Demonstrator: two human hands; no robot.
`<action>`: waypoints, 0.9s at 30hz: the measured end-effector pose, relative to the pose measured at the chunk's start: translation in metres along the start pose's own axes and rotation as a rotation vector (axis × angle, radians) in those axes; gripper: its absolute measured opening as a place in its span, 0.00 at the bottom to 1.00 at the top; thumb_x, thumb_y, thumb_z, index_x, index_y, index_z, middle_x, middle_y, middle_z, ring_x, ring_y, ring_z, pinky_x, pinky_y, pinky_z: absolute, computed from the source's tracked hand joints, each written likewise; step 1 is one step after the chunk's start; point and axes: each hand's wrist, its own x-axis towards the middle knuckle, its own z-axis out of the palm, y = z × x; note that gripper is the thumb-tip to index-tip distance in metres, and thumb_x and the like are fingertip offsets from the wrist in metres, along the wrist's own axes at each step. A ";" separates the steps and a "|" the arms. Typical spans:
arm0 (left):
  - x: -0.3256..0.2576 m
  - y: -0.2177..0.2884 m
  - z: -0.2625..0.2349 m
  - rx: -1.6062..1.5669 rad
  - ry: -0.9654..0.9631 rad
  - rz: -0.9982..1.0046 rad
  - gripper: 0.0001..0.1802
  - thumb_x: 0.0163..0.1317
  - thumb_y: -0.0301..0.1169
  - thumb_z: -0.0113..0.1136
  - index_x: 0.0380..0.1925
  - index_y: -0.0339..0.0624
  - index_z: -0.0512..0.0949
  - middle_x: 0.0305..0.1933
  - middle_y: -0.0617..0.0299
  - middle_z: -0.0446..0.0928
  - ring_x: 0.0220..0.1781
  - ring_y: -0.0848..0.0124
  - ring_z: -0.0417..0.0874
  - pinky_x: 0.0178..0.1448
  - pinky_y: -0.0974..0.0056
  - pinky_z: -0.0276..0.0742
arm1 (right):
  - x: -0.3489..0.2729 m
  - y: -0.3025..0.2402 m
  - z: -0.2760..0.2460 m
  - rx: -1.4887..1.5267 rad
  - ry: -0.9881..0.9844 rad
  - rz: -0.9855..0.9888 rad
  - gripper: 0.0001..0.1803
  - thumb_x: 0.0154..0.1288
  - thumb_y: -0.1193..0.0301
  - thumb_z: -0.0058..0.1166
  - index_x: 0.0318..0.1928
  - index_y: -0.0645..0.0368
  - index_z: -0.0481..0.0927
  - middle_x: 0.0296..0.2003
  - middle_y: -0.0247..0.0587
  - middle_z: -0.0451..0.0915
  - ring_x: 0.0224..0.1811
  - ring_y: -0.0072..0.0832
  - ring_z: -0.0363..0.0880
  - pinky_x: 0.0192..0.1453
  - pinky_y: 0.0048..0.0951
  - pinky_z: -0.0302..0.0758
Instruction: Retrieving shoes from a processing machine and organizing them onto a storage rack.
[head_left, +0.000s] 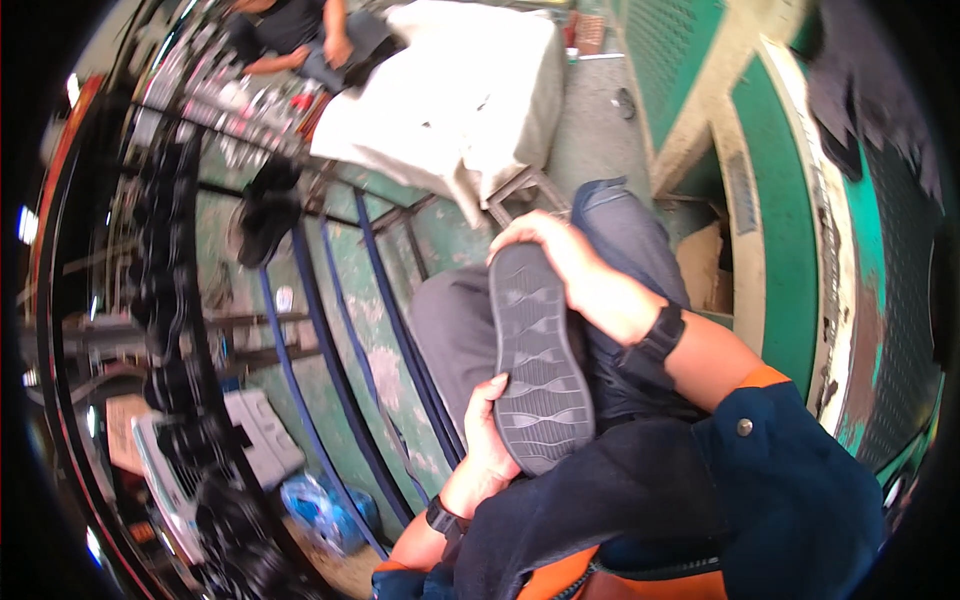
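A dark grey shoe point(540, 350) lies over my lap with its patterned, grooved sole facing up. Its upper is hidden underneath. My left hand point(487, 437) grips the near left side, its thumb on the edge of the sole. At the far end, my right hand point(585, 275) curls over the tip and along the right side. The fingers of both hands are partly hidden under the shoe.
To the left stands a metal rack with blue bars point(320, 340) and a line of dark shoes point(165, 270). A cloth-covered table point(440, 85) is ahead, with another person point(300, 40) seated beyond it. Green machinery point(775, 190) rises close on the right. A blue plastic bag point(325, 510) lies low left.
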 end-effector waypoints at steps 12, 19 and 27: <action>-0.036 0.038 0.001 0.473 -0.402 0.538 0.57 0.54 0.42 0.67 0.81 0.40 0.48 0.84 0.52 0.50 0.84 0.58 0.52 0.84 0.56 0.48 | -0.008 -0.003 -0.108 -0.271 0.092 0.173 0.23 0.74 0.59 0.56 0.58 0.65 0.82 0.54 0.46 0.85 0.51 0.31 0.85 0.57 0.33 0.81; -0.037 0.077 -0.055 0.097 -0.481 0.793 0.53 0.48 0.41 0.76 0.72 0.33 0.61 0.68 0.47 0.73 0.67 0.49 0.77 0.72 0.47 0.75 | -0.044 -0.029 -0.032 0.092 -0.326 0.115 0.41 0.66 0.46 0.62 0.67 0.66 0.70 0.54 0.63 0.80 0.46 0.49 0.86 0.40 0.43 0.85; -0.075 0.059 -0.050 0.383 -0.229 1.044 0.68 0.43 0.41 0.76 0.81 0.43 0.45 0.80 0.48 0.56 0.80 0.51 0.61 0.82 0.49 0.56 | 0.064 -0.065 0.073 -0.220 -0.093 0.055 0.32 0.79 0.48 0.45 0.65 0.64 0.70 0.54 0.55 0.82 0.52 0.44 0.86 0.42 0.37 0.86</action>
